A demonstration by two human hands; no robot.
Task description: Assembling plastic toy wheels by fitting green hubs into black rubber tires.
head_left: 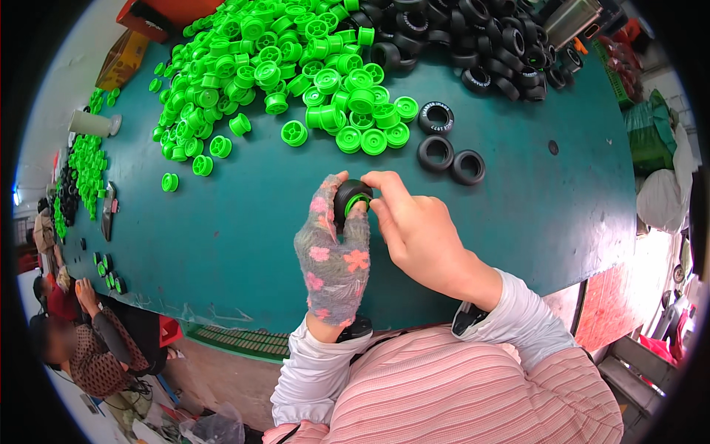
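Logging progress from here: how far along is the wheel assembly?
Done: finished wheels lie in rows at the table's left edge. In hand: the left hand and right hand press a black tyre with a green rim together. Left: a big heap of green rims and a pile of black tyres.

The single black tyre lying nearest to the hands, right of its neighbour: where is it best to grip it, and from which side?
Grip the black tyre across its outer tread, coming from above. It lies flat on the green table with its hole up, and its right side is free. The second tyre sits close on its left, so a finger in the hole also works.
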